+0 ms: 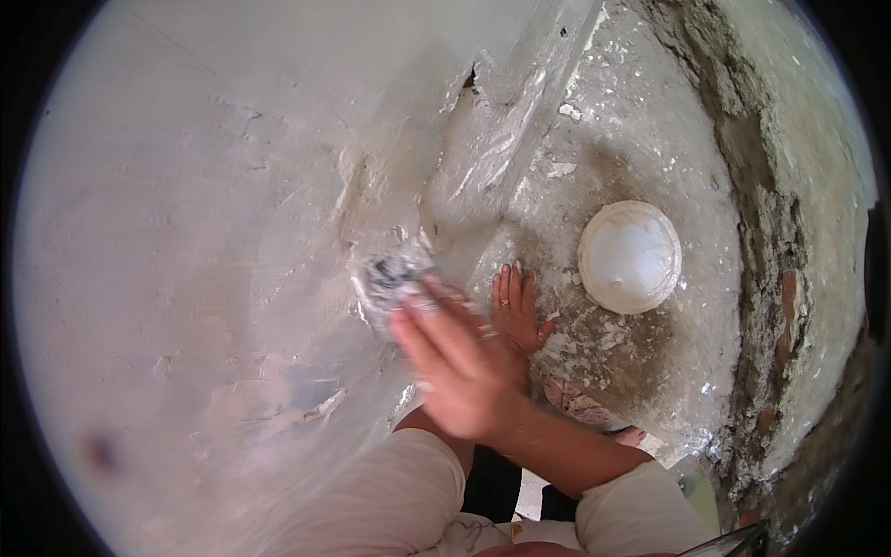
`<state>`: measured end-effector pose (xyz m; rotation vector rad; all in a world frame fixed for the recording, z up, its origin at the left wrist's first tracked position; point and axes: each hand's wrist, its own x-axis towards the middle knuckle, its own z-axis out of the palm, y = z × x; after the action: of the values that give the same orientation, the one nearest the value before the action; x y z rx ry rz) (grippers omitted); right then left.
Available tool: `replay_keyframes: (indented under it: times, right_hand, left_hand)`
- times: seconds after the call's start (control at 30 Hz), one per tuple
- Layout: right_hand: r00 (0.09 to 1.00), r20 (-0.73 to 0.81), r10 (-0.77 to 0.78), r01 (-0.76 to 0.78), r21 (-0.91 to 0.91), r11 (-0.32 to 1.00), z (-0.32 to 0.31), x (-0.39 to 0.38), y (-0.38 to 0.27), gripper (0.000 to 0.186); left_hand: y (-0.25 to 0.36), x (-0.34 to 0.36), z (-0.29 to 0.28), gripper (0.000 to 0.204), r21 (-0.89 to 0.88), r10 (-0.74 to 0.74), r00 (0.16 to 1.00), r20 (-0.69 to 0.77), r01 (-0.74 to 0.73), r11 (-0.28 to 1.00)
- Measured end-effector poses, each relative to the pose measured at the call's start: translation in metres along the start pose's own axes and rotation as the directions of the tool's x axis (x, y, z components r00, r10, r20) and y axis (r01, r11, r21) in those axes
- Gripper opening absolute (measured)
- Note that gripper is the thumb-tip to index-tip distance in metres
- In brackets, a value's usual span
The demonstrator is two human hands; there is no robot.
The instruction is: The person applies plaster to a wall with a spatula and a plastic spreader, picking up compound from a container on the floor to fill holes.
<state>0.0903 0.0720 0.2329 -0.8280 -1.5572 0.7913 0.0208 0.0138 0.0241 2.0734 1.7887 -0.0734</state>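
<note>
My right hand (pixel 445 362), blurred by motion, reaches across and holds a flat, plaster-smeared tool (pixel 390 277) with a grey-and-dark patch against the rough white plastered wall (pixel 204 186). My left hand (pixel 515 306) lies flat beneath that arm, fingers extended, on a dusty ledge (pixel 613 121) scattered with white flakes. A ring shows on one of its fingers. Right of it sits a round white object (pixel 629 256), like a lid or bucket top, with a plaster-dusted rim.
A crumbling edge (pixel 761 278) of dark, broken material with reddish bits runs down the right side, bordered by a pale rough surface (pixel 826 186). Below my arms show my dark-clad legs (pixel 492 487) and part of a bare foot (pixel 629 436).
</note>
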Motion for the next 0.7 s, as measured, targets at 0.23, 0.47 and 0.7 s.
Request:
replay_keyframes:
  times: [0.23,0.47,0.7]
  right_hand:
    - [0.97,-0.189,0.152,-0.158,-0.017,0.987,-0.025,0.029,0.03,0.044]
    - [0.996,-0.082,0.027,-0.025,0.03,0.999,0.021,0.024,-0.002,0.049]
    - [0.993,-0.067,0.092,-0.094,-0.016,0.995,-0.02,0.017,0.007,0.051]
  left_hand:
    - [0.012,-0.01,-0.013,0.094,0.02,0.037,0.993,-0.109,-0.035,0.999]
    - [-0.002,-0.001,0.006,0.089,0.006,0.005,0.998,-0.069,-0.005,1.0]
    - [-0.005,-0.004,0.007,0.093,-0.006,0.099,0.982,-0.162,-0.101,0.995]
